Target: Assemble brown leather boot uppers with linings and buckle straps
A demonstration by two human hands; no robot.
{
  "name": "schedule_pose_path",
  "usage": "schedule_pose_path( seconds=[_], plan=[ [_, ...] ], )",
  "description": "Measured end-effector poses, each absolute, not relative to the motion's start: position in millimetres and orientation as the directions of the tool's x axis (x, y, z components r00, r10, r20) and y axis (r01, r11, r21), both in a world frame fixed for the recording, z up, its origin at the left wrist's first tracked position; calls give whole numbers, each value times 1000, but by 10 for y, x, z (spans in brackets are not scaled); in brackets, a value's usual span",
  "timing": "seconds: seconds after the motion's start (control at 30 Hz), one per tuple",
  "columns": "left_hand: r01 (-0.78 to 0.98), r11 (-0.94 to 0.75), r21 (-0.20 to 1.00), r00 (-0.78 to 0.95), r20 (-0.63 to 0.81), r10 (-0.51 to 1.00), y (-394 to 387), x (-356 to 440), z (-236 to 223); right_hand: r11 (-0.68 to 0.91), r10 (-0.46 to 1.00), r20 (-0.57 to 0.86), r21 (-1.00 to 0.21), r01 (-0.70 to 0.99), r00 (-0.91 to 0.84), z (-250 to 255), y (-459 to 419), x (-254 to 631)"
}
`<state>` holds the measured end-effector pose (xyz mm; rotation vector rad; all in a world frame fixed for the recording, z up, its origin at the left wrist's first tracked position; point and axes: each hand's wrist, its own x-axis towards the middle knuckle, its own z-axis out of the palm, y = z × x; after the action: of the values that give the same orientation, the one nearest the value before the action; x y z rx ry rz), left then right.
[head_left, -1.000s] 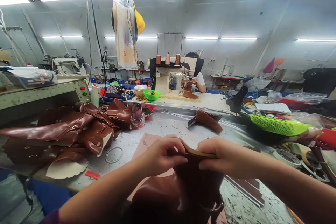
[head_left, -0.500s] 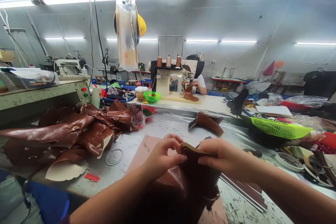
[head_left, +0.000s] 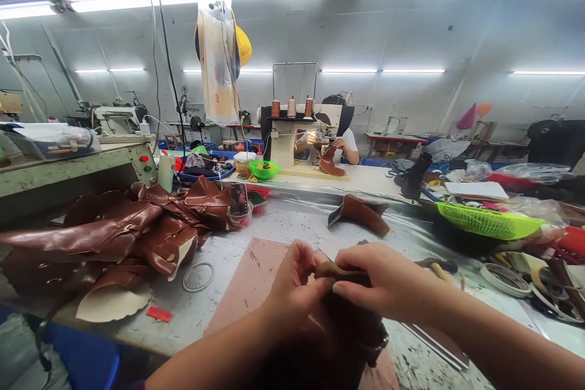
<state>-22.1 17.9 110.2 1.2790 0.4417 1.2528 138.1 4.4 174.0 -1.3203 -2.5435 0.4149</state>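
Note:
A dark brown leather boot upper is held up close in front of me, its lower part in deep shadow. My left hand pinches the left end of its top edge between thumb and fingers. On the right of that same edge, my right hand grips with the thumb on the near side and the fingers over the far side. A strap with a buckle shows at the upper's right side. Beneath it lies a pinkish board on the worktable.
Several brown boot uppers are piled at left, near a white ring and a red scrap. Another brown piece lies ahead. Tape rolls and a green basket stand right. Beyond, a person works at a sewing machine.
Both hands have drawn closer together along the upper's top edge, and the left hand has turned more upright. The far person's second hand now shows at the machine.

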Motion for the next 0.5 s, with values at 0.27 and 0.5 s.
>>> schedule_pose_path(
  seconds=[0.27, 0.5],
  plan=[
    [-507, -102, 856, 332, 303, 893, 3, -591, 1091, 625, 780, 234, -343, 701, -581, 1640, -123, 1487],
    [347, -825, 446, 815, 293, 501, 46, -682, 1517, 739, 635, 357, -23, 673, -685, 1585, -325, 1400]
  ],
)
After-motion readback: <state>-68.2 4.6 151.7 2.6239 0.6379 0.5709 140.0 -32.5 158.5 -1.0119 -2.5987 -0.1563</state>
